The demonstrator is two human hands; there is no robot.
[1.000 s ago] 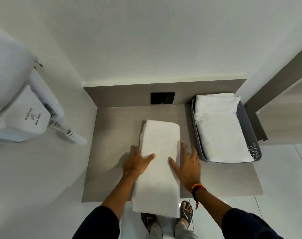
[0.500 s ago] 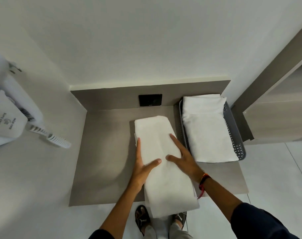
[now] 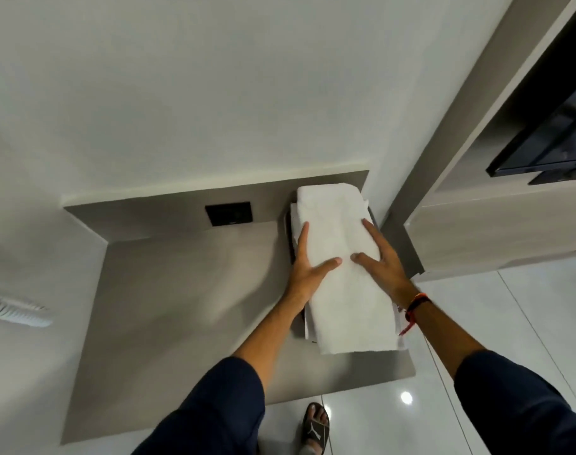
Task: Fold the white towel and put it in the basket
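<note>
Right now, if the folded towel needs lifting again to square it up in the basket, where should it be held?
Hold the towel by its two long edges near the middle, one hand from each side, much as the left hand and right hand sit now. It is a long, soft strip overhanging the basket toward the person, so gripping one end would probably let it sag and unfold.

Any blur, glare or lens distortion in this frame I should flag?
Head view: wide-angle bending tilts the walls and cabinet edges; motion blur smears the coiled cord at left and softens the counter; a small lamp glare spot shows on the glossy floor; the white towel is evenly lit, nearly textureless, while the left hand and right hand stay fairly sharp.
</note>
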